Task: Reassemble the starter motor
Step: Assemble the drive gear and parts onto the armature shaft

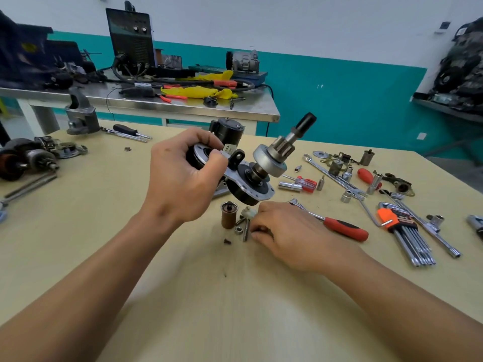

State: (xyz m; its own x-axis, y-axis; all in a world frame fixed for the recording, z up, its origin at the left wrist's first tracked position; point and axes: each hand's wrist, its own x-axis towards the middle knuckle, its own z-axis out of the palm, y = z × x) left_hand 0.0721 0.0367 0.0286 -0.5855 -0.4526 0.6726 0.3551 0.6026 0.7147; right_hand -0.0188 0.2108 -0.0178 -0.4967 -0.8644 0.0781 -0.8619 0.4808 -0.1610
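Starter motor (251, 184) held above counter (183, 296)
Left hand (180, 176) fingers wrapped round it; right hand (285, 231) fingers curled at loose bolt (245, 231), hold unclear

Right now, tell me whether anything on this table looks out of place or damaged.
Nothing looks damaged or spilled. The starter motor assembly is tilted only because the left hand holds it above the table. One small dark screw lies alone, apart from the fasteners at the right hand, and could be overlooked.
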